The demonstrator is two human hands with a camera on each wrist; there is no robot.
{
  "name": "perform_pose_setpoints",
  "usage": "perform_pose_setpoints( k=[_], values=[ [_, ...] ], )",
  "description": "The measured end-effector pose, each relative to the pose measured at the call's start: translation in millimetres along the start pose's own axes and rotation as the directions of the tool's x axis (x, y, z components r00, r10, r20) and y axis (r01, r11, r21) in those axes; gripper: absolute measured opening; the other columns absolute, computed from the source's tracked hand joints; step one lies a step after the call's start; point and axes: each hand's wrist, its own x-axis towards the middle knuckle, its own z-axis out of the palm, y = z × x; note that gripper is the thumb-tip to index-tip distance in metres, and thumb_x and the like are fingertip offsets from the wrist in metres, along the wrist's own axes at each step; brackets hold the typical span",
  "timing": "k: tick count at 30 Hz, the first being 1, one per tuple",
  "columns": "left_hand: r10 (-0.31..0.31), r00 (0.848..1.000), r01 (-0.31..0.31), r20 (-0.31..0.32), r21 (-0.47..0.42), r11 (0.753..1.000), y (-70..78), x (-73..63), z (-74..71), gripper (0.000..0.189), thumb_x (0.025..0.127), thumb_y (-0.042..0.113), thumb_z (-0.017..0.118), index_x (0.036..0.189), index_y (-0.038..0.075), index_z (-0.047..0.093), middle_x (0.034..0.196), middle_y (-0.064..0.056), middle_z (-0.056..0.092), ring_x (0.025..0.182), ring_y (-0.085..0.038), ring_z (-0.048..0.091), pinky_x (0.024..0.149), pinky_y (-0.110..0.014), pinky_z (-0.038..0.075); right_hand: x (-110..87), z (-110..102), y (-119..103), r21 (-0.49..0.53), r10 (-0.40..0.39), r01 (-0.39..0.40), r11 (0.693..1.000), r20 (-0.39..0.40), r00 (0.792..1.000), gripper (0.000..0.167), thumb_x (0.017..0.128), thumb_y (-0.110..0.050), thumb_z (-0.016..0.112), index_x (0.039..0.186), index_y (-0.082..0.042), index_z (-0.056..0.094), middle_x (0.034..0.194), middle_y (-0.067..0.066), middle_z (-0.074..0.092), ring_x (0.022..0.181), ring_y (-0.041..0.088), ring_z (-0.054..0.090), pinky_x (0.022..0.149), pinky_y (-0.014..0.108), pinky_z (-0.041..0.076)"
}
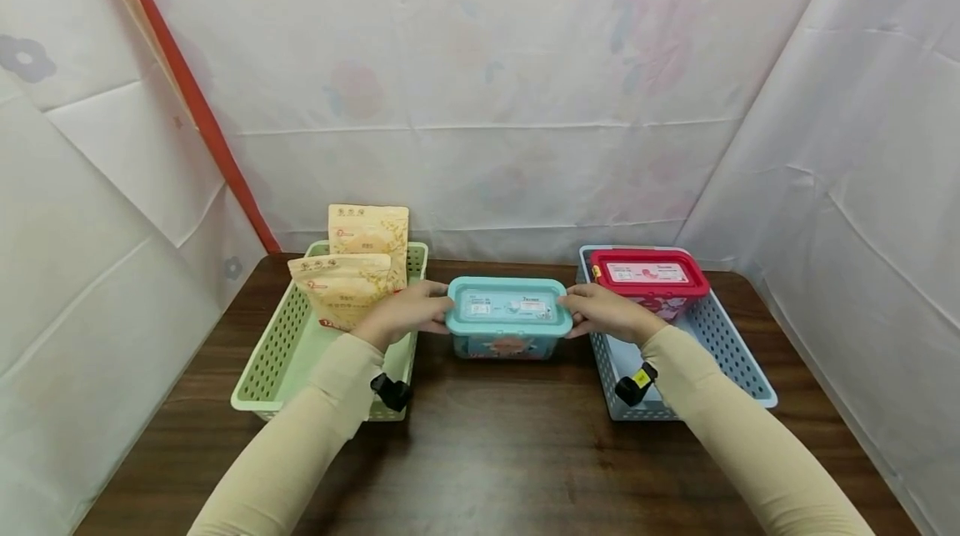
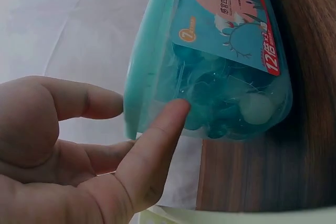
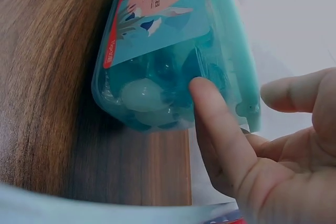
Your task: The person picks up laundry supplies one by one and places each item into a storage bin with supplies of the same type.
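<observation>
A teal lidded tub of laundry pods (image 1: 510, 318) stands between the two baskets, its printed front facing me and rounded pods visible through its clear wall (image 2: 215, 98). My left hand (image 1: 405, 313) holds the tub's left end, thumb at the lid's edge and fingers lower against the end. At the right end, my right hand (image 1: 611, 313) holds it the same way, one fingertip (image 3: 202, 87) over the clear wall below the lid (image 3: 236, 51). The tub's underside is close over the dark wooden table (image 1: 510, 436).
On the left, a green basket (image 1: 262, 365) contains two upright yellow pouches (image 1: 341, 290) (image 1: 367, 232). A blue basket (image 1: 731, 353) on the right has a red-lidded tub (image 1: 648, 272) at its back. White cloth (image 1: 480, 86) hangs behind the table.
</observation>
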Motion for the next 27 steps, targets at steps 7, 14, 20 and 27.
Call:
perform_pose_setpoints(
  k=[7,14,20,27],
  values=[
    [-0.016,0.999,0.013,-0.029,-0.108,0.994,0.9,-0.8,-7.3,0.06,0.103,0.014,0.051,0.15,-0.014,0.026,0.127,-0.028,0.054,0.103,-0.028,0.064,0.096,-0.045,0.053,-5.8,-2.3,-4.1,0.031,-0.041,0.042,0.999,-0.025,0.999,0.053,0.109,-0.021,0.043,0.146,0.015,0.03,0.121,0.025,0.056,0.093,0.022,0.061,0.092,0.048,0.055],
    [-0.028,0.996,0.005,-0.089,-0.251,0.968,3.1,-6.3,-8.6,0.062,0.1,0.015,0.061,0.151,-0.008,0.035,0.112,-0.014,0.062,0.089,-0.018,0.065,0.093,-0.038,0.055,-14.0,-2.7,-10.0,0.072,-0.079,0.084,0.994,-0.061,0.995,0.058,0.108,-0.02,0.047,0.148,0.015,0.026,0.125,0.028,0.052,0.094,0.023,0.062,0.089,0.041,0.057],
    [0.009,0.991,-0.052,-0.132,-0.328,0.943,8.1,-10.6,-7.6,0.058,0.099,0.016,0.065,0.148,-0.005,0.042,0.107,-0.009,0.066,0.089,-0.016,0.067,0.09,-0.035,0.056,-19.6,-2.7,-15.6,0.163,-0.085,0.111,0.98,-0.16,0.983,0.062,0.106,-0.026,0.053,0.147,0.014,0.031,0.118,0.022,0.057,0.091,0.018,0.063,0.081,0.03,0.058],
    [0.028,0.988,-0.082,-0.151,-0.364,0.928,12.5,-11.6,-5.0,0.056,0.098,0.021,0.068,0.145,-0.001,0.048,0.105,-0.009,0.069,0.093,-0.018,0.068,0.096,-0.04,0.053,-25.1,-6.1,-20.4,0.205,-0.08,0.125,0.971,-0.213,0.974,0.059,0.104,-0.03,0.057,0.142,0.012,0.041,0.108,0.011,0.065,0.09,0.015,0.066,0.079,0.029,0.059]
  ],
)
